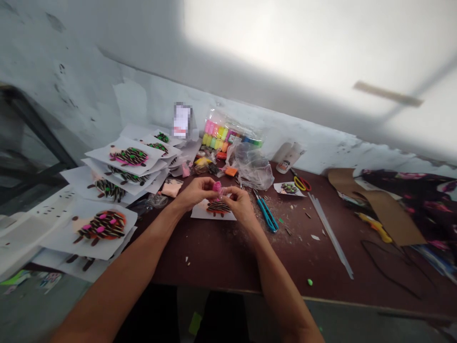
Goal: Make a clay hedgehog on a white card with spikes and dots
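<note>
Over the middle of the table, my left hand (197, 193) pinches a small lump of bright pink modelling clay (216, 186) in a clear wrapper. The fingers of my right hand (240, 204) are closed on the wrapper's other side. Beneath both hands lies a white card (200, 212) bearing a hedgehog (218, 207) with an orange body and dark spines, partly covered by my fingers. Teal-handled pliers (267, 213) rest just right of my right hand. Left of my left hand is a peach-coloured clay packet (172, 187).
Stacked hedgehog cards (102, 226) fill the left side. A pack of coloured clay (217, 136), crumpled plastic (252, 164) and a white bottle (290, 158) stand along the wall. Scissors (302, 183), glue sticks (332, 236) and a yellow glue gun (374, 226) lie to the right.
</note>
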Motion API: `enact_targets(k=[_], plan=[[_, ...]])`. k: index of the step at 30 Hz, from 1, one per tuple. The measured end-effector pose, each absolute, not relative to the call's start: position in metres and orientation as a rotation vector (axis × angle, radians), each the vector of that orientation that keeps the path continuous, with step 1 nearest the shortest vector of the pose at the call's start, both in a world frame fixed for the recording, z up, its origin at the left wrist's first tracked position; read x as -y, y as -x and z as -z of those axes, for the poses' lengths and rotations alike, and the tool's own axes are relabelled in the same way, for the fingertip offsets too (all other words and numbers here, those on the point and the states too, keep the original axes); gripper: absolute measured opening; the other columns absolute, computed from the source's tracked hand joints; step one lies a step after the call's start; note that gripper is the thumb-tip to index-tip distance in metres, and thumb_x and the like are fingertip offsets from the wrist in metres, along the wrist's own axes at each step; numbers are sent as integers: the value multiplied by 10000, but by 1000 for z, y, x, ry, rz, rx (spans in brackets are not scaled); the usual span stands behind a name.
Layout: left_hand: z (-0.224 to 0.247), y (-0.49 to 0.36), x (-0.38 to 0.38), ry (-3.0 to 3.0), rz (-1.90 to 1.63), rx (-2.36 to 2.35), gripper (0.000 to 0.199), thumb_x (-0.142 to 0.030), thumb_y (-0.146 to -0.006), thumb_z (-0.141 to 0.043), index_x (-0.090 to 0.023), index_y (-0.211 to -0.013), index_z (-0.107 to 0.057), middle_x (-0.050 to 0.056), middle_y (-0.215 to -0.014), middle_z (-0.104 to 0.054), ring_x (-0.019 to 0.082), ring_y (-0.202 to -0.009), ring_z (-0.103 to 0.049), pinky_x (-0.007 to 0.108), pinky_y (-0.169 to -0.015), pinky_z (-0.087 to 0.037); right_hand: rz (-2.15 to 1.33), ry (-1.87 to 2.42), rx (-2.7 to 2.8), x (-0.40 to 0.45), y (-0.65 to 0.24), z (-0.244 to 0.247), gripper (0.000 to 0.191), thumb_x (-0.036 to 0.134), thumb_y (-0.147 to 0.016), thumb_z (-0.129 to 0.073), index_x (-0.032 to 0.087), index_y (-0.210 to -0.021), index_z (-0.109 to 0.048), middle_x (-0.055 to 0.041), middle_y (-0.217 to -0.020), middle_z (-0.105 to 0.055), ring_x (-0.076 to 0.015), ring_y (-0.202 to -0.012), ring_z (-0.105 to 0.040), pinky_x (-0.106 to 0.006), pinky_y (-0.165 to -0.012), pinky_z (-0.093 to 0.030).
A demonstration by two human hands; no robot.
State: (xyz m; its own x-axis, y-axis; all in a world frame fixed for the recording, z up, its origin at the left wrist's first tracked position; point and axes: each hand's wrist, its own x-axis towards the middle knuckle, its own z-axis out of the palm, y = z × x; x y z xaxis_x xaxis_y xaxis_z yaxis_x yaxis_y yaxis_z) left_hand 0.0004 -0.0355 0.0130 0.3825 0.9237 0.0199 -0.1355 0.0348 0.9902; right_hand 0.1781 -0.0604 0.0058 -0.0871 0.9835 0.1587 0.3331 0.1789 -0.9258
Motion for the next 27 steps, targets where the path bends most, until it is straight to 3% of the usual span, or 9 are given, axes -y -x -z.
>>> enact_targets(k=[7, 16, 27], plan=[[-26, 3, 39, -1373, -905, -954, 341, -403, -651, -830, -149, -767, -635, -34, -609, -607, 92, -526, -549, 206, -518, -458, -826, 1286, 1639, 63, -178, -10, 201, 380, -747, -674, 186, -785, -707, 17, -656, -593, -101, -551, -423, -215, -508, -321], [-23, 5, 38, -1359, -904, -937, 357, -394, -638, -863, -145, -707, -617, -14, -597, -640, 109, -542, -596, 207, -517, -463, -870, 1331, 1620, 60, -178, -3, 194, 331, -724, -696, 189, -843, -752, 31, -598, -579, -105, -531, -446, -221, -505, -341], [-12, 6, 33, -1295, -957, -855, 374, -392, -601, -882, -136, -748, -652, 11, -645, -676, 116, -551, -617, 223, -543, -491, -960, 1207, 1534, 60, -178, -4, 278, 451, -728, -727, 190, -825, -730, -25, -746, -673, -113, -543, -487, -231, -492, -371]])
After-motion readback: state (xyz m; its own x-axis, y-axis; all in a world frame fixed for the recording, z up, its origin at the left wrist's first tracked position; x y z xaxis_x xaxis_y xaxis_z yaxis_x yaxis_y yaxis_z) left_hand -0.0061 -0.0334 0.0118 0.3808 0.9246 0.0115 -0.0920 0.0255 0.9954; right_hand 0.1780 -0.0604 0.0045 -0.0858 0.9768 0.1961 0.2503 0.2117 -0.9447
